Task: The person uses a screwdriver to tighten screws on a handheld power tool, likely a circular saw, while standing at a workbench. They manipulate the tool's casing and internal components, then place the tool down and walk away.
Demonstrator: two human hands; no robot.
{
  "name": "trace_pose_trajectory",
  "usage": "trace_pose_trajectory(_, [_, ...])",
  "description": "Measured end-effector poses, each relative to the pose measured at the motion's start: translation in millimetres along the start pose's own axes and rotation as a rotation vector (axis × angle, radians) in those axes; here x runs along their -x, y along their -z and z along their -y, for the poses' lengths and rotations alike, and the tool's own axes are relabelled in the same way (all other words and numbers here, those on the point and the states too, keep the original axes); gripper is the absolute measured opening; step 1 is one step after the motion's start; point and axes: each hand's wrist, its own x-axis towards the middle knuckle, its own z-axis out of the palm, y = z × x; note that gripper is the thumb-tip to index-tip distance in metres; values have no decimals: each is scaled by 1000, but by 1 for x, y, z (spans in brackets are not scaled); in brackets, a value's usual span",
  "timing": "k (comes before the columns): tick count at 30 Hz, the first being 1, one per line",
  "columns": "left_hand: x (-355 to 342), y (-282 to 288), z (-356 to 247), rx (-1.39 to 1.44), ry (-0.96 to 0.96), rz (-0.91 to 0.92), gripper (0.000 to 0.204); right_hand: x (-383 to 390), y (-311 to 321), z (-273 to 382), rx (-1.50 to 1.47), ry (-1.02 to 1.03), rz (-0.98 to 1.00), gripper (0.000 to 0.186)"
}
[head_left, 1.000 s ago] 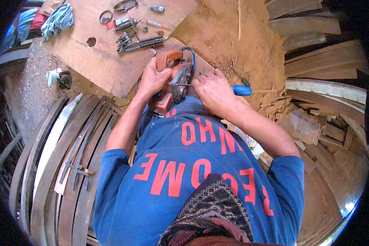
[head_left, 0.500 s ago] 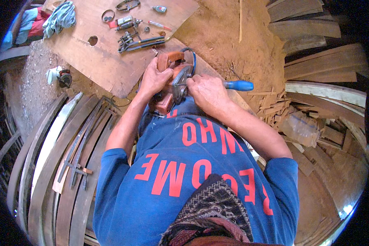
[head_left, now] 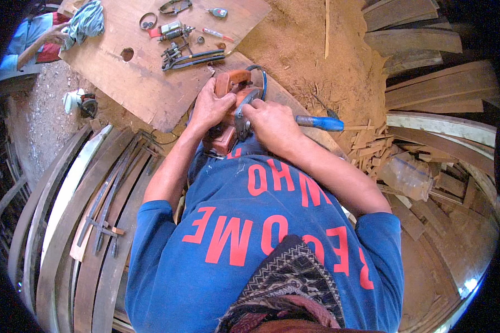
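An orange-red electric hand planer (head_left: 226,139) with a dark side cover rests near my belly, at the edge of the wooden board. My left hand (head_left: 212,106) is wrapped round its body, below the orange handle (head_left: 230,82). My right hand (head_left: 271,121) is closed at the dark side cover, fingertips against it. A blue-handled screwdriver (head_left: 323,123) runs under this hand, its handle sticking out to the right. The palm hides its shaft and tip. A dark cord (head_left: 263,77) loops behind the planer.
On the board (head_left: 166,89) lie a drill-like tool (head_left: 178,34), clamps, a black-handled tool (head_left: 197,59) and a small bottle (head_left: 219,12). A person's hand (head_left: 54,34) is beside a blue-grey cloth (head_left: 84,23). Curved planks (head_left: 55,222) stand left; wood scraps (head_left: 372,141) lie right.
My right hand has shifted slightly left on the planer's side cover, and the screwdriver handle has tilted down. My left hand stays put. Another person's hand has come to the cloth.
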Motion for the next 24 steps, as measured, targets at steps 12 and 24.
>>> trace_pose_trajectory(12, [0, -1, 3, -14, -10, 4, 46, -5, -10, -1, -100, -76, 82, 16])
trace_pose_trajectory(24, [-1, -4, 7, 11, -36, -25, 48, -8, -16, 3, -279, -200, 86, 28])
